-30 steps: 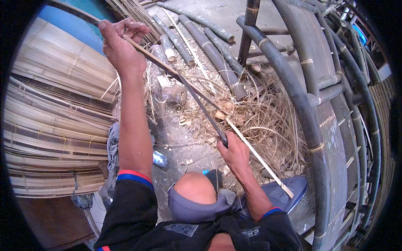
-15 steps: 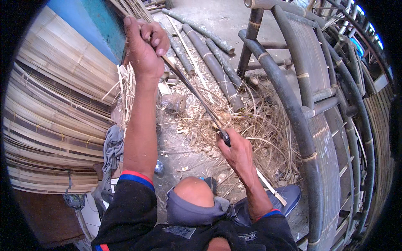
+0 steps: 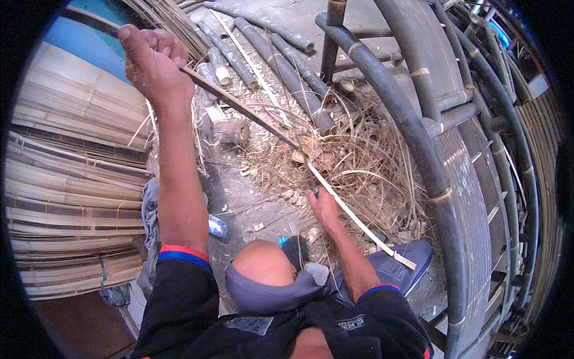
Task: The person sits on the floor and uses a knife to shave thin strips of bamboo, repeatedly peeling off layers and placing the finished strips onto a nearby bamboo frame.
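Raised at the upper left, my left hand (image 3: pixel 156 69) is closed around a long bamboo strip (image 3: pixel 239 109), dark on one face. The strip slants down to the right, over the shavings. My right hand (image 3: pixel 326 210), in front of my right knee, grips the dark handle of a knife (image 3: pixel 315 192). Its thin blade points away from me and meets the strip where the dark length gives way to a pale strip (image 3: pixel 353 218). This pale length passes beside my right hand and ends over my right leg. Whether the two lengths are one piece I cannot tell.
Bamboo shavings (image 3: pixel 365 173) are heaped on the floor ahead. Beyond lie several bamboo poles (image 3: pixel 281 69) and a short wood block (image 3: pixel 232 132). A bamboo furniture frame (image 3: pixel 412 125) stands close on the right. Slatted bamboo sheets (image 3: pixel 72 197) fill the left; a plastic bottle (image 3: pixel 217 226) lies near my knee.
My left hand has moved left, carrying the strip with it. More of the pale length shows past my right hand, which still grips the knife. The whole view has shifted slightly.
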`<state>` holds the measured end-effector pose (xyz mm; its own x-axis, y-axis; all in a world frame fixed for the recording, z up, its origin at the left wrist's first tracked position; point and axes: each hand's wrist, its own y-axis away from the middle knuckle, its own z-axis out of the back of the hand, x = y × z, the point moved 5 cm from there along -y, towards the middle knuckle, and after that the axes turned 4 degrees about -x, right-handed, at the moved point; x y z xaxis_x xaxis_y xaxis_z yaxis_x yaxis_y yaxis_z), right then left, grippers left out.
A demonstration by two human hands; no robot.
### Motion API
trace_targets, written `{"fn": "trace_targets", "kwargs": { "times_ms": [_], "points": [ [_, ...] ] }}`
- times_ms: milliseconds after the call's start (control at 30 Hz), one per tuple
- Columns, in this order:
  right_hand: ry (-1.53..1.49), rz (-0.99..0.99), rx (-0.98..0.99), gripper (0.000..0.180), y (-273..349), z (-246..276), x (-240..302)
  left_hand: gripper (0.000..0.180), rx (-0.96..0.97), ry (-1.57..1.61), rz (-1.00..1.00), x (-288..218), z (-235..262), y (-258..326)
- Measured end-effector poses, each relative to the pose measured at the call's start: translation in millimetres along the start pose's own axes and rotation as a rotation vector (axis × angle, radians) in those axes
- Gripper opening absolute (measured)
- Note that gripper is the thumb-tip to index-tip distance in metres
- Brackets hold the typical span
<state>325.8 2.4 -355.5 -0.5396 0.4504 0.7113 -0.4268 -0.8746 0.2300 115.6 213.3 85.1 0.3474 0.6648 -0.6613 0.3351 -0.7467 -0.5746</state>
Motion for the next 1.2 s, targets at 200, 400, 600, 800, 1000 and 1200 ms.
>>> {"fn": "trace_targets", "kwargs": {
  "times_ms": [200,400,600,800,1000,1200],
  "points": [
    [0.106,-0.067,-0.043,0.046,-11.1,-15.3,-42.6,0.054,-0.055,-0.034,-0.024,0.3,-3.0,5.7],
    [-0.054,-0.038,0.019,0.039,17.3,9.5,-15.0,0.050,-0.061,0.055,0.088,-2.3,17.9,-14.3],
    [-0.140,-0.084,0.105,0.038,62.2,27.0,23.1,0.050,-0.106,0.024,0.003,-65.3,43.6,-46.6],
    [-0.272,0.122,0.086,0.040,79.1,66.2,121.3,0.041,-0.136,0.190,-0.013,-69.3,39.4,-8.8],
    [-0.441,0.340,0.147,0.033,89.0,107.4,214.6,0.052,0.031,0.077,0.076,-41.4,50.2,46.9],
    [-0.440,0.452,0.138,0.028,63.8,69.4,227.3,0.053,0.210,0.028,0.073,-51.6,40.0,64.9]
  ]
}}
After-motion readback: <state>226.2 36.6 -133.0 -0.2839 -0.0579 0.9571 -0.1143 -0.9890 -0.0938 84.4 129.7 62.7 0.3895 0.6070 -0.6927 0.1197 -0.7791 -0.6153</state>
